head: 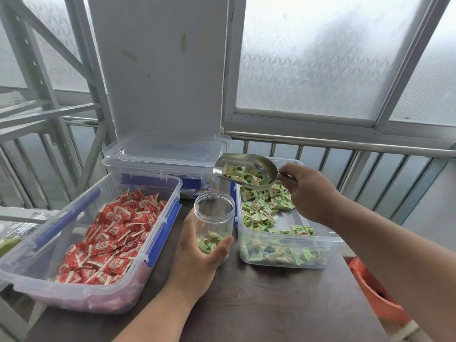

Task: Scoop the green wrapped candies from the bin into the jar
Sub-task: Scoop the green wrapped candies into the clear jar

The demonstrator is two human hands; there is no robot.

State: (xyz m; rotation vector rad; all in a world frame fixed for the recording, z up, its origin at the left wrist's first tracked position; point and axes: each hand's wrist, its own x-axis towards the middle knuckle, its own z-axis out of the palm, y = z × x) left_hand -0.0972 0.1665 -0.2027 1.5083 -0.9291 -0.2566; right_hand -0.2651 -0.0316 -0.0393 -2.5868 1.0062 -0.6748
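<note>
the right hand (308, 191) grips the full metal scoop (246, 172), its mouth pointing left, up and right of the clear jar (214, 215) the left hand (199, 255) holds.

loaded scoop (249, 172) above bin (283, 245), jar (214, 218) upright

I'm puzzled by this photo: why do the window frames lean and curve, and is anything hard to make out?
Head view: the wide-angle lens bends the window frames near the edges; frosted panes give soft, even light with faint shadows; the jar in the left hand is clear and hard to outline; the metal scoop shows mild glare.
</note>
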